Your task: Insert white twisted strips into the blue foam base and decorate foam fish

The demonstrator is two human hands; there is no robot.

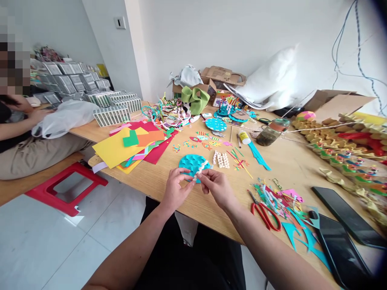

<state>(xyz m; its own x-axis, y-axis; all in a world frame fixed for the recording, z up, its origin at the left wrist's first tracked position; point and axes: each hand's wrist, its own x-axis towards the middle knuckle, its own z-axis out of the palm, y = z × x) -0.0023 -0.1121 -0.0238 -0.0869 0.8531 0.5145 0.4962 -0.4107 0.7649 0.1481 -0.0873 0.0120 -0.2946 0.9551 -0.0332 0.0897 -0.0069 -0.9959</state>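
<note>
White scalloped strip is pinched in the fingertips of both the left hand and the right hand; it's held over the round bright-blue dimpled disc; strip-to-disc contact can't be told; disc is set near the front edge of the light-wood desk; small cream-white pieces are laid in rows just beyond the right hand; multicoloured flat paper sheets are piled by the left edge.

A turquoise disc and white strip mark the front edge of the surface, yellow and crimson sheets its left edge, a white-flecked blue disc its rear.
</note>
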